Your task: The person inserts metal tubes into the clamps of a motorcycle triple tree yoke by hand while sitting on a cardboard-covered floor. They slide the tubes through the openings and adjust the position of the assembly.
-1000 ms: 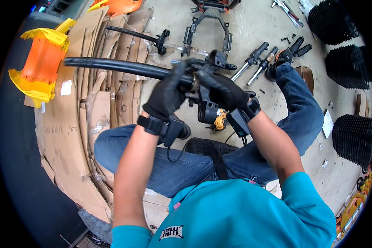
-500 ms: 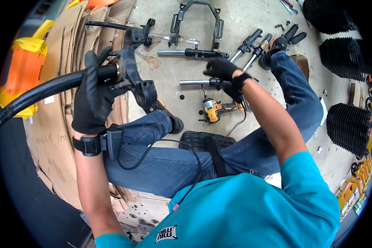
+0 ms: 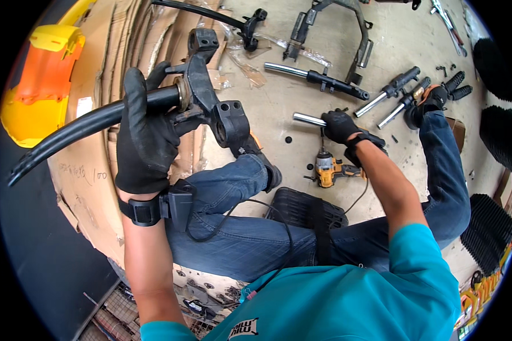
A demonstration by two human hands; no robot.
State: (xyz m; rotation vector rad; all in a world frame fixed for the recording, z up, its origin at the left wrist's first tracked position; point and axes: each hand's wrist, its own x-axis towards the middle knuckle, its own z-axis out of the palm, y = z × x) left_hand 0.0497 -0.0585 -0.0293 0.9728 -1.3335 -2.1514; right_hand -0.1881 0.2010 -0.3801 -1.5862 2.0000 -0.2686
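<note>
My left hand (image 3: 148,142), in a black glove, is wrapped around the black tube of a steering stem (image 3: 96,120) and holds it up over the cardboard. The stem's fork clamp (image 3: 199,82), with two ring-shaped ends, points away to the right of that hand. On the floor, my gloved right hand (image 3: 340,126) is closed around a fork leg (image 3: 309,119); its silver tube sticks out to the left and its black lower part lies partly under my wrist. Just below, a yellow and black cordless power driver (image 3: 327,169) lies near my right hand.
Another fork leg (image 3: 318,78) lies farther off, with two more (image 3: 388,91) to its right. A second steering stem (image 3: 210,16) and a black metal frame (image 3: 361,34) are at the back. Flattened cardboard (image 3: 85,182) and orange-yellow panels (image 3: 45,79) are at left.
My right hand has come down and taken hold of the near fork leg, where it hovered above before. My left hand still grips the steering stem. The whole view has shifted.
</note>
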